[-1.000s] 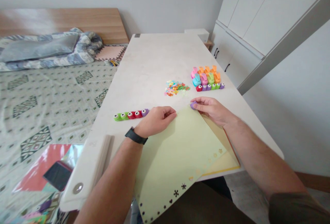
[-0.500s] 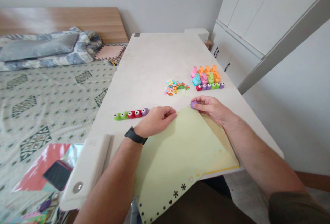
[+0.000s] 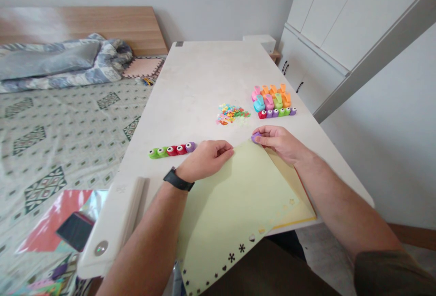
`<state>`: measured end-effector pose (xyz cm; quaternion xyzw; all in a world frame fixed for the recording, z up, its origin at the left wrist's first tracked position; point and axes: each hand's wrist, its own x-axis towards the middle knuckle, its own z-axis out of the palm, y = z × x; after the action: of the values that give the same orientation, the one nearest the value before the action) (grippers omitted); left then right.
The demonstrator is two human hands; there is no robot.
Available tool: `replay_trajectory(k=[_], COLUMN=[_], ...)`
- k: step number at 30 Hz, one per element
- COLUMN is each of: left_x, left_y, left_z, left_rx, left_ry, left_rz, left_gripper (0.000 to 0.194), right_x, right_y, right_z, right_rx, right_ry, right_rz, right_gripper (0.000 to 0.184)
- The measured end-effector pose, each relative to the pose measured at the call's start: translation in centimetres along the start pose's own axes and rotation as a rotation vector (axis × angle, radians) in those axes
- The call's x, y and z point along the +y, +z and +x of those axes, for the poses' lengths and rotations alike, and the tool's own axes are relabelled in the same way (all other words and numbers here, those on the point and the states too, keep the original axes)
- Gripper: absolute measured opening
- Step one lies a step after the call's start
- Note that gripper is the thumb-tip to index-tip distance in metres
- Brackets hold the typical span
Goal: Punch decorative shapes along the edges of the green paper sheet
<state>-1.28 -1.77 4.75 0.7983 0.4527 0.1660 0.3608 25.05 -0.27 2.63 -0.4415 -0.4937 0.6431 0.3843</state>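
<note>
A pale yellow-green sheet of paper (image 3: 235,196) lies slanted at the table's near edge, with stars, hearts and snowflakes cut along its lower border. My left hand (image 3: 213,157) pinches its upper edge between thumb and fingers. At the sheet's top corner my right hand (image 3: 275,141) is closed around a small purple craft punch (image 3: 255,138), which sits over the paper. Beside my left hand stands a row of small green, red and purple punches (image 3: 172,150). Beyond the sheet is a heap of colourful paper cut-outs (image 3: 231,114).
Larger lever punches (image 3: 269,98) and a row of small punches (image 3: 277,112) stand at the right. Yellow paper (image 3: 296,200) lies beneath the sheet. A white machine (image 3: 112,223) occupies the table's left edge, near a phone (image 3: 75,231) on the bed.
The view has shifted very slightly. Both hands, the sheet and the purple punch keep nearly the same places and grips.
</note>
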Motion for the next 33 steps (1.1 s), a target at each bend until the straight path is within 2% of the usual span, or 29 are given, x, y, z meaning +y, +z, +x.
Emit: replay_trajectory(k=[33], left_x=[0.36], left_y=[0.03], left_z=[-0.14], left_rx=[0.013], left_ry=[-0.022], left_rz=[-0.024], left_gripper=[0.033], right_x=[-0.41], right_y=[0.34], right_z=[-0.16], right_rx=[0.034], right_ry=[-0.032], right_rz=[-0.027], right_gripper=[0.037])
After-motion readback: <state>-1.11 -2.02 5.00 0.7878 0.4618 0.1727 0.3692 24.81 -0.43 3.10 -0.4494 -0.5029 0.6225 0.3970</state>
